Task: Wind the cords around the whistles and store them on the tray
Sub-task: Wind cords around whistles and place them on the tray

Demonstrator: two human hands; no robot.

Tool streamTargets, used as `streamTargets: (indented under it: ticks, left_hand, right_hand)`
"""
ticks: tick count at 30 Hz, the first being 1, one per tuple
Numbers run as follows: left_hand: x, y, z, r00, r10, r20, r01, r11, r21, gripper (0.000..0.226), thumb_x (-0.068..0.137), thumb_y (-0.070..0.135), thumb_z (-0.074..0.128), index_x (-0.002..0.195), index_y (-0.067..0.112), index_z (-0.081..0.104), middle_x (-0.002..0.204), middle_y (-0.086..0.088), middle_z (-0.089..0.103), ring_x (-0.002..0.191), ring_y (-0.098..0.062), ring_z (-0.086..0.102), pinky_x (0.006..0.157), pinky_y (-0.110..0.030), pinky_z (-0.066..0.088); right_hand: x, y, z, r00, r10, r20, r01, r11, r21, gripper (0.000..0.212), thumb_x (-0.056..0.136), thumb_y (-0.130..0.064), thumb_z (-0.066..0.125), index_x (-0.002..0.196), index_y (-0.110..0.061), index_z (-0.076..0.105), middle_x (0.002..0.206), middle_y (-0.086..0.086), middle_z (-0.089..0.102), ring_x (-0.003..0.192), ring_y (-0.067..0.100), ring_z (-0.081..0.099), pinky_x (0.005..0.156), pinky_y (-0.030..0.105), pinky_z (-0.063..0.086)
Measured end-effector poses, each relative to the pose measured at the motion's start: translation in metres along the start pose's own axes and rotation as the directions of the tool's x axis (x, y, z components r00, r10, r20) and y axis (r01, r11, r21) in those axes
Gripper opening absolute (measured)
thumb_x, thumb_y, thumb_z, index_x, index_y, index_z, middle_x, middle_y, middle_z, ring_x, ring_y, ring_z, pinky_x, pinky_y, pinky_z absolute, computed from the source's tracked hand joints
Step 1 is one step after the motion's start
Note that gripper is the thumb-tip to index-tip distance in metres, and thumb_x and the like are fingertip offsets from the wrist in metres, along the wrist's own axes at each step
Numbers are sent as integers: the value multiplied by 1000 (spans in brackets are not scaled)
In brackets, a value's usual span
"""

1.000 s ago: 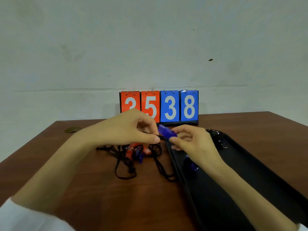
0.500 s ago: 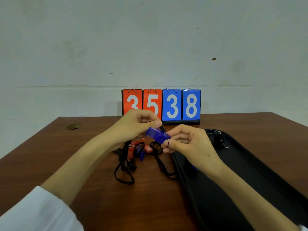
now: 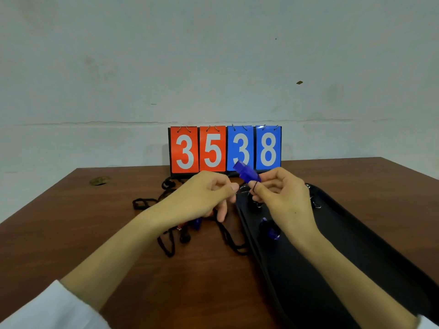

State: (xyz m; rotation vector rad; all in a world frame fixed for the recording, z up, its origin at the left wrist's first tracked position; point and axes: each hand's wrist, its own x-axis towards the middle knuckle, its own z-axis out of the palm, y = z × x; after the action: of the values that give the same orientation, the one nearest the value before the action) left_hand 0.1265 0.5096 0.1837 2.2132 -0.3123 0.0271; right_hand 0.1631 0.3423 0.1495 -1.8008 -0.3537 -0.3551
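A white sleeve (image 3: 47,309) is cut off at the lower left corner. The left hand (image 3: 202,195), fingers curled, pinches thumb to forefinger on what looks like a faint strand of cord (image 3: 254,186). It partly hides a tangle of whistles (image 3: 187,225) on the surface (image 3: 95,233). Just beside it, the right hand (image 3: 282,198) grips the blue whistle (image 3: 247,173), raised over the rim of the black tray (image 3: 356,245), with the cord looped round a fingertip. A wound whistle (image 3: 269,230) lies blurred on the tray.
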Motion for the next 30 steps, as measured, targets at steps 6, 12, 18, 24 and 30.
streamTargets:
  ticks: [6,12,18,24,30]
  left_hand:
    - [-10,11,-15,987,100,128,-117,984,133,19,88,32,59,75,19,63,51,-1,61,40,-5,48,46,-15,42]
    - [-6,5,-25,979,203,-11,-193,945,263,21,83,38,63,73,20,69,60,-1,66,56,-9,61,62,-15,50]
    - [-4,-2,-29,980,186,-72,-167,963,209,24,81,39,63,70,19,69,52,6,60,48,0,53,56,-10,45]
    - [1,-12,-30,992,79,-102,-71,994,81,25,81,41,60,79,17,66,62,-8,63,53,-11,54,51,-11,41]
    - [3,-14,-24,995,34,-93,-31,999,32,26,92,29,50,72,16,63,60,8,61,54,1,55,56,-7,43]
  right_hand:
    - [-2,6,1,989,-116,93,141,928,-346,14,82,-21,68,94,-20,60,82,-11,63,75,2,60,69,16,50]
    - [-10,-2,5,893,-175,415,320,895,-312,13,80,-20,71,90,-20,62,81,-10,64,75,5,62,72,22,54]
    - [-14,-7,5,853,-159,496,232,969,-87,13,77,-12,72,83,-17,62,76,-2,67,70,11,67,74,30,57]
    - [-15,-13,4,872,-169,459,156,985,67,13,76,-9,72,84,-15,63,76,1,70,69,13,69,70,22,56]
    - [-11,-16,1,913,-163,373,107,980,166,15,76,-5,70,86,-15,64,80,7,71,70,17,70,71,25,57]
